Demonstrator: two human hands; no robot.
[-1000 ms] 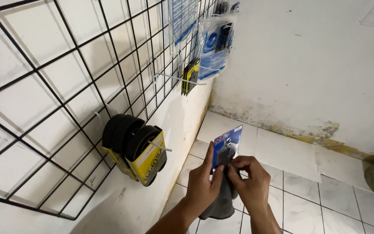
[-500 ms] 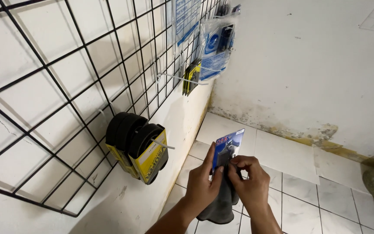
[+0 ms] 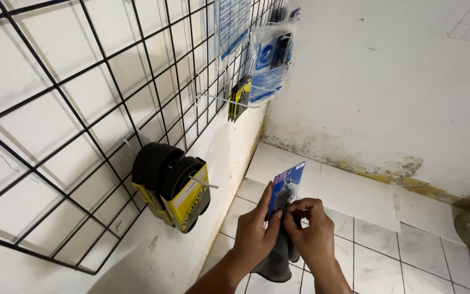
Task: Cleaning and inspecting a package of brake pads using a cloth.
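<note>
Low in the middle of the frame, the left hand [image 3: 254, 234] and right hand [image 3: 311, 239] meet around a small blue carded packet [image 3: 286, 188]. Left fingers are curled along its left edge and right fingertips pinched on its lower front, so the card stands upright, face toward the camera. A dark floppy piece [image 3: 276, 261], possibly rubber, hangs beneath, seemingly tucked under the hands. At left centre, black rolls in yellow sleeves [image 3: 172, 185] hang from a hook on the wire grid [image 3: 82, 109]. Farther up, clear bagged parts [image 3: 270, 60] dangle the same way above the tiled floor [image 3: 365, 228].
</note>
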